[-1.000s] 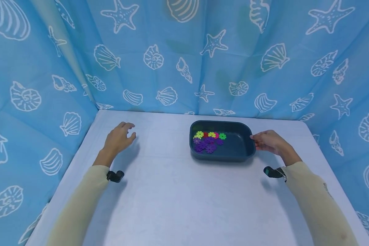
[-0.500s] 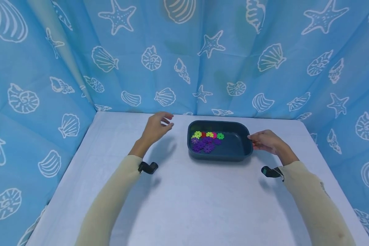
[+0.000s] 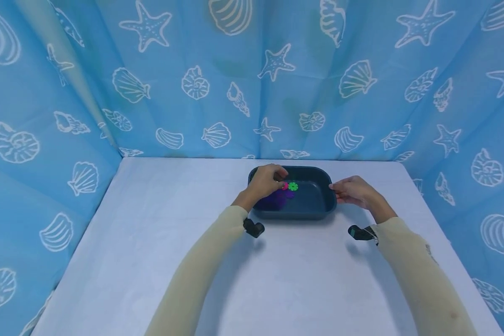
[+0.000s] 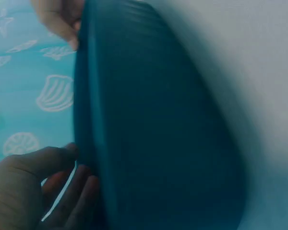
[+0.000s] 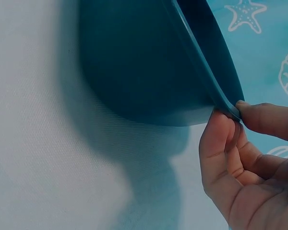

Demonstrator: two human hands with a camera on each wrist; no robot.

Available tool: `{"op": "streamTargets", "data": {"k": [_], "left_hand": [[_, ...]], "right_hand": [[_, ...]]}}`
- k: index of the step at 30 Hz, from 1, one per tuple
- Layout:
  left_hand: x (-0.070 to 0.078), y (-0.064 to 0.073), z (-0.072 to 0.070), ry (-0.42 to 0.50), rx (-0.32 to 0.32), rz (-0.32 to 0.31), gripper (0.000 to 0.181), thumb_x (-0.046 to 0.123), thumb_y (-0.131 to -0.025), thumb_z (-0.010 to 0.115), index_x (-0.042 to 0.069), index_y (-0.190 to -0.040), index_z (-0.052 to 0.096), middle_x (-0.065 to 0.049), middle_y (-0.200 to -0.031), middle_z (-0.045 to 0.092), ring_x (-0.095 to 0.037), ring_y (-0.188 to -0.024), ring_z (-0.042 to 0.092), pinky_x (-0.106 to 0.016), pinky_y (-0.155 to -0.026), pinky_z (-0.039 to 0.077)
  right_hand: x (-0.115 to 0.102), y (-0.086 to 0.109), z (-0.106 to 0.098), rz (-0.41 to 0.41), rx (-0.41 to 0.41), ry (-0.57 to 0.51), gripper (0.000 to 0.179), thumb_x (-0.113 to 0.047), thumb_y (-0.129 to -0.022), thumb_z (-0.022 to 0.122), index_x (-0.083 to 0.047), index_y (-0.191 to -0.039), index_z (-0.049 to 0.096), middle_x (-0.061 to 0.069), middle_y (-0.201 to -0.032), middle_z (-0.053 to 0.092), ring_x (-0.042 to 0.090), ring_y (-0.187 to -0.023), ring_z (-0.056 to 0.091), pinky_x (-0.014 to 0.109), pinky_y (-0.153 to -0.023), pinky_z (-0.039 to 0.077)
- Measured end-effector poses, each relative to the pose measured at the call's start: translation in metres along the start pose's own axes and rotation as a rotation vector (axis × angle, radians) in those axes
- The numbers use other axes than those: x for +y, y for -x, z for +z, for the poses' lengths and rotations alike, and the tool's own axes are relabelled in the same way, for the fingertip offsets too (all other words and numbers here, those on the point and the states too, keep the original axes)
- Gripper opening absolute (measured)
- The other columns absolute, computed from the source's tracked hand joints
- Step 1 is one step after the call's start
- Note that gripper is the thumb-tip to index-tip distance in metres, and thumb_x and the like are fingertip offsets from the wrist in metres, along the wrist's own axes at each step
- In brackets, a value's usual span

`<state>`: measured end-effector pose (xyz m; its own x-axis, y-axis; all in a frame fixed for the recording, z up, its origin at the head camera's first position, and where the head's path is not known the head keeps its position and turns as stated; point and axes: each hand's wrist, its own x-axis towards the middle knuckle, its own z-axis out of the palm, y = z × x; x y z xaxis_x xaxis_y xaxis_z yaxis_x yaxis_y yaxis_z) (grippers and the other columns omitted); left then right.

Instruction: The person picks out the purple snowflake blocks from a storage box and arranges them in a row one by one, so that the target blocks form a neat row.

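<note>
A dark plastic tub (image 3: 312, 195) stands on the table, holding several flower-shaped plastic pieces at its left end. Purple flower pieces (image 3: 278, 200), a green flower piece (image 3: 293, 186) and a pink flower piece (image 3: 285, 185) show; the left hand covers others. My left hand (image 3: 262, 184) hovers over the tub's left end, fingers loosely bent. In the left wrist view, the fingers reach past the tub's rim, with nothing visibly gripped. At the opposite end, my right hand (image 3: 356, 192) pinches the rim between thumb and fingers, plainly seen in the right wrist view.
A white-covered table (image 3: 302, 275) lies under the tub and both arms. Behind it and along both sides hangs a blue curtain (image 3: 168, 107) with white shells and starfish. A small black camera (image 3: 253, 228) sits on the left wrist, another camera (image 3: 361, 233) on the right.
My left hand has swept right from the table's left side to above the flower pieces in the tub. The right hand keeps its pinch on the rim. The head view has shifted slightly.
</note>
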<state>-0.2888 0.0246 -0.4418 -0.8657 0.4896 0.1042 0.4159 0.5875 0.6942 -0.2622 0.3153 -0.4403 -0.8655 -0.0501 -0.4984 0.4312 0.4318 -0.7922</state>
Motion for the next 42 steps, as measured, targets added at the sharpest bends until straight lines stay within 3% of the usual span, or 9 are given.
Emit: {"op": "streamTargets", "data": {"k": [4,11,20,30,42], "left_hand": [[-0.009,-0.002,0.012,-0.084,-0.030,-0.049,0.028,0.008,-0.088,0.072,0.005,-0.115,0.069,-0.006,-0.109,0.068,-0.016,-0.098,0.064,-0.025,-0.085,0.052],[-0.018,-0.001,0.018,-0.175,-0.069,-0.089,0.030,0.006,-0.084,0.075,0.005,-0.114,0.069,-0.007,-0.109,0.066,-0.018,-0.100,0.061,-0.029,-0.091,0.051],[-0.022,-0.003,0.021,-0.209,-0.098,-0.077,0.034,0.006,-0.083,0.077,0.005,-0.116,0.069,-0.007,-0.109,0.067,-0.017,-0.101,0.061,-0.028,-0.092,0.051],[-0.018,-0.006,0.023,-0.225,-0.120,-0.123,0.035,0.012,-0.083,0.078,0.007,-0.117,0.069,-0.005,-0.112,0.066,-0.016,-0.101,0.059,-0.030,-0.096,0.049],[-0.015,-0.012,0.017,-0.195,-0.050,-0.025,0.033,0.015,-0.082,0.080,0.007,-0.112,0.070,-0.004,-0.103,0.065,-0.015,-0.095,0.060,-0.027,-0.084,0.052]], "right_hand": [[-0.001,0.000,0.004,-0.015,-0.015,-0.019,0.047,-0.021,-0.099,0.057,0.012,-0.130,0.048,0.012,-0.099,0.058,0.018,-0.082,0.060,0.029,-0.077,0.057],[-0.002,0.003,0.005,-0.030,-0.017,0.000,0.045,-0.022,-0.100,0.057,0.013,-0.128,0.049,0.013,-0.098,0.057,0.019,-0.082,0.059,0.028,-0.077,0.057],[-0.003,0.003,0.006,-0.040,-0.018,0.001,0.044,-0.022,-0.100,0.056,0.012,-0.127,0.050,0.014,-0.102,0.057,0.020,-0.084,0.059,0.029,-0.078,0.057],[-0.004,0.002,0.004,-0.028,-0.008,-0.017,0.041,-0.021,-0.100,0.056,0.010,-0.126,0.051,0.015,-0.101,0.056,0.021,-0.083,0.059,0.031,-0.079,0.056],[0.004,0.003,-0.003,-0.038,-0.008,-0.025,0.041,-0.021,-0.100,0.056,0.011,-0.125,0.052,0.013,-0.097,0.058,0.020,-0.082,0.059,0.033,-0.080,0.056]]}}
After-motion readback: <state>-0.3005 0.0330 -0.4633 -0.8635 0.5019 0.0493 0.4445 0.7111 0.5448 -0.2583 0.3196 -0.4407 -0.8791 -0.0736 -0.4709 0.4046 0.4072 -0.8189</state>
